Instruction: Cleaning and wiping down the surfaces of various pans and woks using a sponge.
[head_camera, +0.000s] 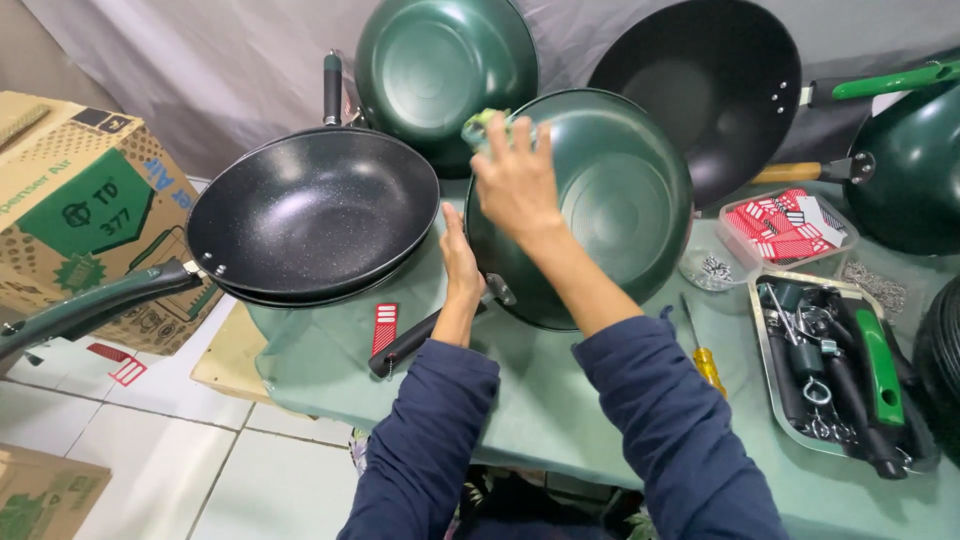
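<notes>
Hands (517, 185) (460, 262) steady green wok (610, 200), right apparently pressing sponge (482, 125).

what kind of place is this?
Likely a small cookware assembly or packing bench: several woks, one green wok tilted under both hands, a metal tray of loose handles and hardware, and a screwdriver.
</notes>
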